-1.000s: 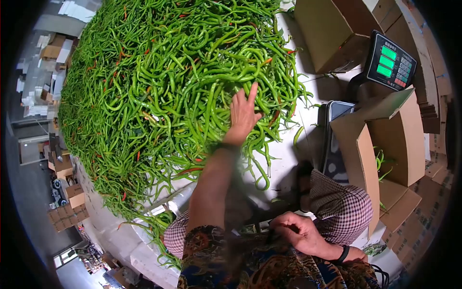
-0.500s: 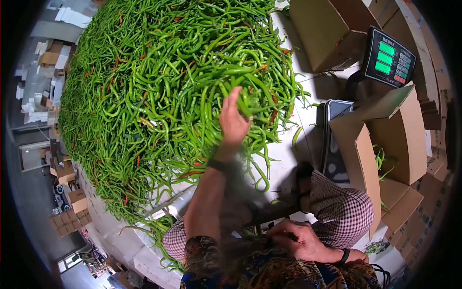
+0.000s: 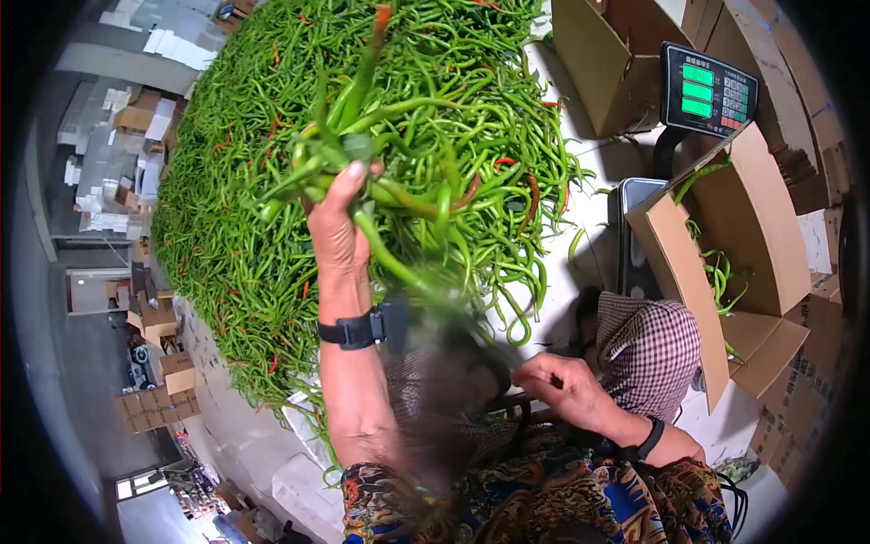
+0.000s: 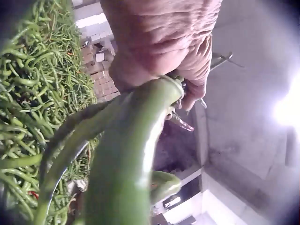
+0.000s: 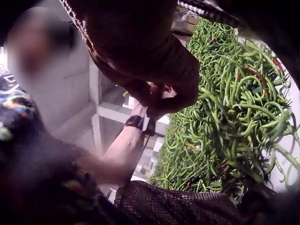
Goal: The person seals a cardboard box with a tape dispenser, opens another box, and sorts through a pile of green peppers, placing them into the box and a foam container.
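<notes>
My left hand (image 3: 337, 218) grips a bunch of long green chili peppers (image 3: 353, 104) by one end, raised over the heap. The peppers fan out above and beside the thumb, and one long pepper hangs toward the forearm. Close up in the left wrist view, a thick green pepper (image 4: 126, 150) sticks out from the fist. Beneath lies the big heap of green chili peppers (image 3: 236, 263), with some red ones mixed in. My right hand (image 3: 571, 394) stays low over the lap near the checked trouser knee, fingers loosely curled, with nothing visible in it.
On the right, an open cardboard box (image 3: 766, 231) holds a few green peppers (image 3: 720, 281). Beside it stands a scale with a lit green display (image 3: 710, 88). Another cardboard box (image 3: 589, 77) is at the back right. Stray peppers lie on the white surface (image 3: 589, 190).
My left hand reached into the heap, took hold of a bunch of chili peppers, and lifted it up and to the left. The right hand stays near the lap.
</notes>
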Available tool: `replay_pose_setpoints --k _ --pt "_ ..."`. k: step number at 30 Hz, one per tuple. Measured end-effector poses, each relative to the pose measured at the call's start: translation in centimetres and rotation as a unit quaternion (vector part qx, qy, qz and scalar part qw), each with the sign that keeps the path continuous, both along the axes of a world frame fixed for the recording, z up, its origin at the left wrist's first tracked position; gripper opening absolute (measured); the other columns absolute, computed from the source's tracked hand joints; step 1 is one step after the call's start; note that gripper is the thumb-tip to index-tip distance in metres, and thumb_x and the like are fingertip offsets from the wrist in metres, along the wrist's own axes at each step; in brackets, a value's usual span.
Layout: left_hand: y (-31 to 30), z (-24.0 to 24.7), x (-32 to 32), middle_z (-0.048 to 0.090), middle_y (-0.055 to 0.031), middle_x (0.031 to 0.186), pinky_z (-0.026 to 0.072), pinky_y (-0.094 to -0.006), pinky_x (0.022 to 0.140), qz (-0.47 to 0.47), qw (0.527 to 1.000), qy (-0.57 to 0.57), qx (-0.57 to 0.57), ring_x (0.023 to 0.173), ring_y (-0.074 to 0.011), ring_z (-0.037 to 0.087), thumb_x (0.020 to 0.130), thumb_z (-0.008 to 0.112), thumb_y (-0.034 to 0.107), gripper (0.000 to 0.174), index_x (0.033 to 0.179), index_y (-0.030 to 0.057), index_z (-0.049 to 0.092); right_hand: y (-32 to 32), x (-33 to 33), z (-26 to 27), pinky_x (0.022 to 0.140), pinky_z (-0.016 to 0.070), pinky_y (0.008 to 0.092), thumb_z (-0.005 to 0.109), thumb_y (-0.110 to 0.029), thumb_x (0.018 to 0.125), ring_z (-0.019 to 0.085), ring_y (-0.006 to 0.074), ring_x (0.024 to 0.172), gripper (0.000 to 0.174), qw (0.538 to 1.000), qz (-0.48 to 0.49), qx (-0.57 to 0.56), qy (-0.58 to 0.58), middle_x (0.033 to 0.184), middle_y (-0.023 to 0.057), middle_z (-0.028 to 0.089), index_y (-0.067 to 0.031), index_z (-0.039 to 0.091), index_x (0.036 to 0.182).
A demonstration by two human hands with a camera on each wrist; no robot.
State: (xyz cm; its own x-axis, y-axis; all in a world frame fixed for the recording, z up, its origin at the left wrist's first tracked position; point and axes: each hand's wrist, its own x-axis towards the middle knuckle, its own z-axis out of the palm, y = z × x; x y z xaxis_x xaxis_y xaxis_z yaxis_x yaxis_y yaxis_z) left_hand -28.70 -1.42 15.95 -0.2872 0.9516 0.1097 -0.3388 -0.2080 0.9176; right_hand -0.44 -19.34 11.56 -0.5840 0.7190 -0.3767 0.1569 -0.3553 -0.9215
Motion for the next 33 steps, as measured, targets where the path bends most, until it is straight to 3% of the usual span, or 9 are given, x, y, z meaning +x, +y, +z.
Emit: replay_pose_setpoints --k 6,10,12,16,20,21,24,27,33 --pt "-5.8 1.4 -0.8 0.06 -0.0102 0.1 0.05 -0.0263 0.066 -0.085 0.978 -0.184 -0.041 0.078 -0.0187 0.055 0.08 0.068 0.009 0.058 0.133 0.0136 0.045 -1.2 0.1 -1.3 0.067 0.0455 0.0219 0.055 -0.01 0.092 0.052 0.004 0.073 0.015 0.994 -0.071 -0.053 0.061 0.082 -0.0017 0.062 -0.0008 0.063 0.101" --pt "-10.7 0.9 -0.4 0.055 -0.0091 0.101 0.0532 -0.0253 0.057 -0.135 0.955 -0.264 0.008 0.076 -0.0165 0.05 0.077 0.072 0.014 0.07 0.138 0.0216 0.038 -0.9 1.2 0.8 0.062 0.0401 0.0192 0.056 -0.01 0.093 0.048 0.0025 0.07 0.013 0.987 -0.13 0.009 0.093 0.081 -0.0032 0.061 -0.0017 0.064 0.099" --pt "-13.1 1.2 0.4 0.057 -0.0067 0.1 0.0472 -0.0301 0.067 -0.141 0.94 -0.31 0.036 0.085 -0.017 0.05 0.071 0.072 0.005 0.072 0.136 0.0104 0.04 -0.5 2.0 2.2 0.063 0.0419 0.0206 0.057 -0.009 0.093 0.049 0.004 0.07 0.012 0.984 -0.162 0.053 0.044 0.082 -0.0024 0.06 -0.0011 0.063 0.099" --pt "-16.7 1.6 1.7 0.057 -0.0093 0.095 0.0468 -0.03 0.064 -0.144 0.932 -0.334 0.007 0.082 -0.0171 0.053 0.068 0.073 0.006 0.074 0.135 0.0117 0.041 0.3 1.9 5.3 0.064 0.0425 0.0213 0.059 -0.005 0.09 0.052 0.0062 0.071 0.011 0.951 -0.227 0.209 0.001 0.08 0.001 0.059 0.0008 0.063 0.098" --pt "-18.7 1.7 3.0 0.059 -0.0073 0.098 0.0474 -0.0304 0.067 -0.148 0.924 -0.351 -0.014 0.083 -0.016 0.055 0.066 0.07 0.005 0.076 0.135 0.0145 0.041 1.7 0.1 6.5 0.066 0.0457 0.0227 0.061 -0.005 0.087 0.056 0.0086 0.074 0.016 0.932 -0.219 0.289 -0.001 0.084 0.0034 0.062 -0.0001 0.064 0.102" --pt "-19.4 1.7 3.0 0.058 -0.0038 0.104 0.0483 -0.0314 0.077 -0.142 0.941 -0.303 -0.057 0.092 -0.0161 0.056 0.063 0.07 0.005 0.079 0.135 0.0161 0.041 2.1 -0.8 6.4 0.067 0.0468 0.0232 0.062 -0.005 0.086 0.057 0.009 0.075 0.017 0.928 -0.225 0.294 0.036 0.085 0.004 0.062 -0.0005 0.064 0.103" --pt "-20.8 1.9 4.8 0.059 -0.0068 0.098 0.0462 -0.0306 0.064 -0.086 0.946 -0.294 -0.107 0.087 -0.017 0.056 0.067 0.071 0.004 0.075 0.135 0.0106 0.039 2.5 -3.3 6.9 0.068 0.0483 0.0246 0.064 -0.008 0.085 0.059 0.0101 0.079 0.027 0.942 -0.181 0.269 0.085 0.092 0.0044 0.064 -0.0026 0.062 0.111" --pt "-21.6 2.6 5.9 0.059 -0.0073 0.099 0.0476 -0.0318 0.066 -0.092 0.942 -0.295 -0.128 0.088 -0.0178 0.058 0.067 0.069 0.004 0.075 0.135 0.0121 0.039 2.6 -5.3 7.9 0.064 0.0475 0.0261 0.066 -0.009 0.083 0.058 0.0121 0.075 0.036 0.937 -0.18 0.29 0.076 0.089 0.0052 0.062 -0.0047 0.058 0.118" --pt "-22.8 -0.1 5.2 0.057 -0.006 0.107 0.049 -0.0315 0.067 -0.124 0.922 -0.336 -0.146 0.089 -0.0162 0.057 0.068 0.07 0.006 0.077 0.137 0.0131 0.037 4.4 -6.4 7.3 0.07 0.0512 0.0256 0.064 -0.005 0.087 0.062 0.0101 0.076 0.024 0.928 -0.098 0.359 -0.017 0.088 0.0048 0.065 -0.0009 0.062 0.111"
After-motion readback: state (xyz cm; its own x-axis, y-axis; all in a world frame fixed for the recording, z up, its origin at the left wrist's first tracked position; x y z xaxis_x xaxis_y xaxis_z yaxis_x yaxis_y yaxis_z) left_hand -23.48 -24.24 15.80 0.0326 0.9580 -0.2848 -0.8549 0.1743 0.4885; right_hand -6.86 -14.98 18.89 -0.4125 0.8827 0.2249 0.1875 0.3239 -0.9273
